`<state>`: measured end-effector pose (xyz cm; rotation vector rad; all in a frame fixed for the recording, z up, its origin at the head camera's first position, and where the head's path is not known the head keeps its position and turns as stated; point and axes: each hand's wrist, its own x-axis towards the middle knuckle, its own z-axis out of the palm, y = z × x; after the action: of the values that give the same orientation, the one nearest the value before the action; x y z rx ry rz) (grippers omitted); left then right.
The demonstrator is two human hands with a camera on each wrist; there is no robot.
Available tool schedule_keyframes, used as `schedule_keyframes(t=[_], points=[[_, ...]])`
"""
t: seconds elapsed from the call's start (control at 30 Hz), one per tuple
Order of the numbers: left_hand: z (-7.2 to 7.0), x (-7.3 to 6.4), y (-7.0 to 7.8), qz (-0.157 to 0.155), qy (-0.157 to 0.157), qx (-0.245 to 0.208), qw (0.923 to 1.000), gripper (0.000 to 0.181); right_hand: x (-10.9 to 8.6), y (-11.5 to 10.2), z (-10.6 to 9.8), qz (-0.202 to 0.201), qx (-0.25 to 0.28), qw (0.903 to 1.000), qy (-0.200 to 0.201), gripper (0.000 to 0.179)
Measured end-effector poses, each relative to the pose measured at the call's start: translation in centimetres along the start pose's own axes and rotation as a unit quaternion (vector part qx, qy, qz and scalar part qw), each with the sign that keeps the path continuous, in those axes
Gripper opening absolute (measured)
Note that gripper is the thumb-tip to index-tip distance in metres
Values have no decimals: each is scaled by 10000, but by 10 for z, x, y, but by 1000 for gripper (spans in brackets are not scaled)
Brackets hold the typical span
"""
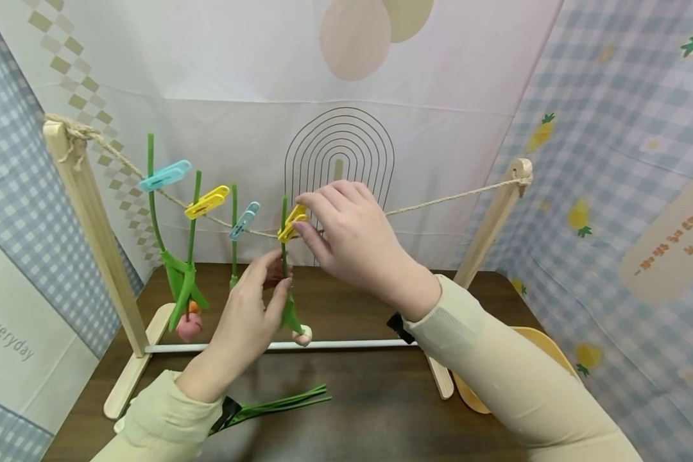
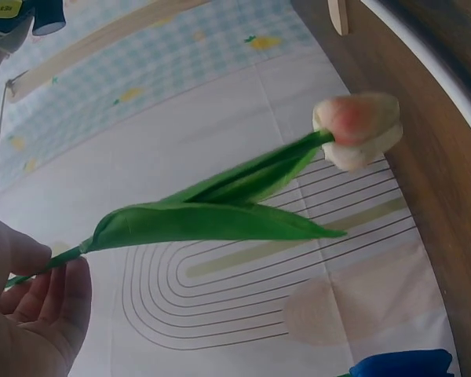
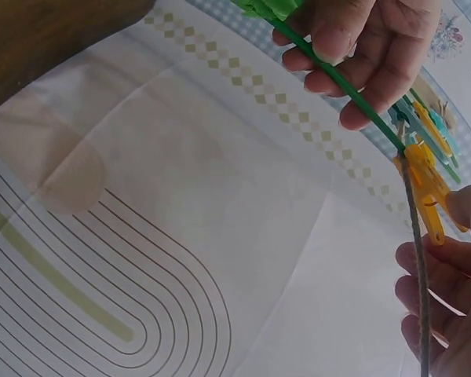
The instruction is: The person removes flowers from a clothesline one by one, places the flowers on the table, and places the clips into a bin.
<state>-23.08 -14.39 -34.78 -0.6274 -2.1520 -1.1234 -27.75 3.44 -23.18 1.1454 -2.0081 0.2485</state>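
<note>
L hand (image 1: 248, 311) grasps the stem of a long green-stemmed tulip w/ a white-&-pink bloom (image 2: 357, 132), thumb one side, fingers the other. Tulip hangs bloom down at approx the middle of a thin tan twisted rope (image 1: 444, 201). R hand (image 1: 352, 231) pinches a small yellow plastic clothes clip (image 1: 289, 226) btwn thumb & fingers; clip's tip meets stem & rope, can't tell if its bite is fully closed.

Rope runs btwn a pale wooden L post (image 1: 95, 237) & a matching R post (image 1: 487, 231). Left of the tulip, 3 more green stems are on the rope w/ a lt-blue plastic clip (image 1: 166, 175), another yellow clip (image 1: 206, 203) & a 2nd lt-blue clip (image 1: 244, 221). Round pink bloom (image 1: 188, 327) hangs below, orange one (image 1: 194, 307) just beside it. Bunch of green stems (image 1: 283, 404) lies on the dk-brown wooden worktop (image 1: 381, 417), near L sleeve.
</note>
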Motion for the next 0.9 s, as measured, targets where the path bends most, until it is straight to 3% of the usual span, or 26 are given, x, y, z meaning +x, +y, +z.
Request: schedule_keyframes(t=[0.9], points=[[2,0,1,65,50,18,10000,36,-5,-8,-3,-348,690,9961,435,12]])
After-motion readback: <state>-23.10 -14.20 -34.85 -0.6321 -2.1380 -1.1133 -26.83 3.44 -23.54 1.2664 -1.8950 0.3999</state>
